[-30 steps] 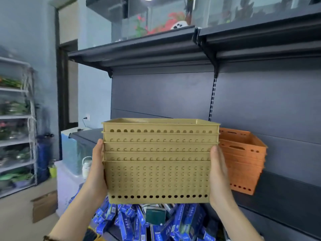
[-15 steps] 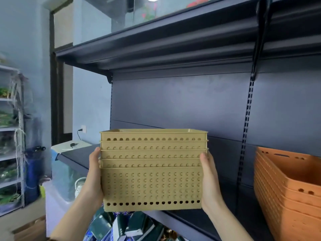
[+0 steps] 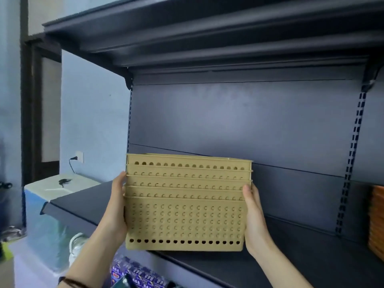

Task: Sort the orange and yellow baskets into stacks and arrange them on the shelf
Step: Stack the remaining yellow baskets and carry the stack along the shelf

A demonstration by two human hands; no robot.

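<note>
A stack of several nested yellow perforated baskets (image 3: 185,204) is held upright in front of the dark shelf (image 3: 291,260), its bottom at about the shelf's front edge. My left hand (image 3: 116,206) grips the stack's left side and my right hand (image 3: 255,217) grips its right side. Only a sliver of the orange basket stack (image 3: 376,221) shows at the far right edge, standing on the same shelf.
A higher dark shelf (image 3: 207,38) overhangs above. A slotted upright (image 3: 351,154) runs down the back panel on the right. Left of the shelf stands a clear tank with a white lid (image 3: 56,188). Blue packets (image 3: 137,275) lie below.
The view has swung left and the yellow stack has moved left along the shelf, away from the orange stack, which has slid almost out of view. Both hands keep their grip.
</note>
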